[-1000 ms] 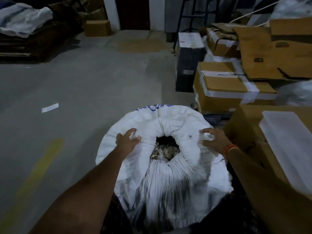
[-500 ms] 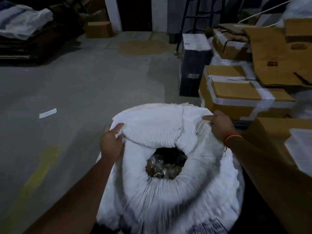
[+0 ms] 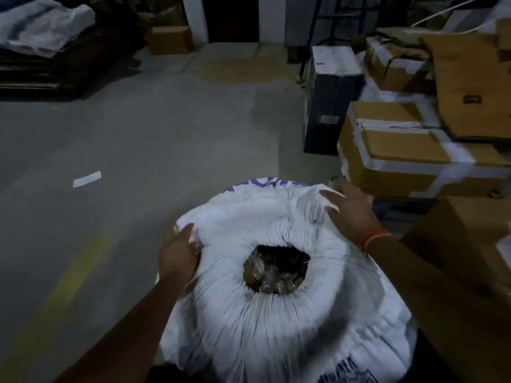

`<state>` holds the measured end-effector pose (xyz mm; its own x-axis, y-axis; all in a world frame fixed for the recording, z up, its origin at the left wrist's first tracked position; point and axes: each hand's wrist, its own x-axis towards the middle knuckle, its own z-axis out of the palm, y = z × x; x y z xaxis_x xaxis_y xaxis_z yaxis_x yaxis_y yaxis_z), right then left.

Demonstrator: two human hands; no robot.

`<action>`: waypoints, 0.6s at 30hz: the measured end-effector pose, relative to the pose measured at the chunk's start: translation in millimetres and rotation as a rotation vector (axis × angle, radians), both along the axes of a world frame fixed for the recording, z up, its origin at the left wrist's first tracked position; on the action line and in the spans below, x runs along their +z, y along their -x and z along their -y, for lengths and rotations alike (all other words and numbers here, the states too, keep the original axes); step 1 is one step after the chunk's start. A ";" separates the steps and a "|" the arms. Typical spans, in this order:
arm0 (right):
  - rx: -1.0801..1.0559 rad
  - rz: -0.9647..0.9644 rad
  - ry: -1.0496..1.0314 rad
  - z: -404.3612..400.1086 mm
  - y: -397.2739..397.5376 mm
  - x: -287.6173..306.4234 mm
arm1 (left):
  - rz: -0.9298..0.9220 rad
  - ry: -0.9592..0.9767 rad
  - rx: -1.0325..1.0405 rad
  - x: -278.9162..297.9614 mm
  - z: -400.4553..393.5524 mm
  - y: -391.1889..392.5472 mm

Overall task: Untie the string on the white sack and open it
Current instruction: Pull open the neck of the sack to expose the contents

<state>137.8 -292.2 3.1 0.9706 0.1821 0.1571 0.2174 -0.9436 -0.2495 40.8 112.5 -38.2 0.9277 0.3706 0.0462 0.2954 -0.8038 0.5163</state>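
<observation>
Both hands were at the rolled rim of the white sack (image 3: 276,313), which stood on the concrete floor (image 3: 166,134) directly below the camera. Left hand (image 3: 177,255) pinched a fold of the rim on the sack's left side, thumb on top. Right hand (image 3: 351,208) lay on the far right of the rim with fingers spread and nearly straight, gripping nothing. The mouth (image 3: 276,269) was open, showing brownish contents. Taped cardboard boxes (image 3: 401,156) stood just right of the sack; a paper slip (image 3: 86,179) lay well apart on the floor.
</observation>
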 end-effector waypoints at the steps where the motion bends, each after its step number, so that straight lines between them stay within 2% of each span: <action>1: 0.020 0.156 -0.048 1.5 22.6 10.5 | 0.051 -0.139 -0.054 2.7 -3.3 6.6; 2: 0.052 0.296 -0.075 2.2 49.8 20.9 | 0.085 -0.240 -0.089 5.3 -6.4 14.7; 4: 0.167 0.389 -0.100 -0.9 110.7 41.0 | 0.222 -0.215 -0.172 12.8 -6.0 39.7; 7: 0.431 0.364 -0.048 -3.8 188.9 41.5 | 0.391 -0.119 -0.432 35.5 6.7 89.0; 11: 0.650 0.217 0.074 -5.7 247.5 15.5 | 0.396 -0.221 -0.707 48.2 28.7 146.6; 14: 0.685 0.113 0.205 -9.3 261.5 2.8 | 0.237 -0.293 -0.915 36.8 36.5 171.3; 18: 0.663 -0.064 0.403 -12.0 260.2 -6.1 | -0.194 -0.444 -1.028 15.5 45.1 180.3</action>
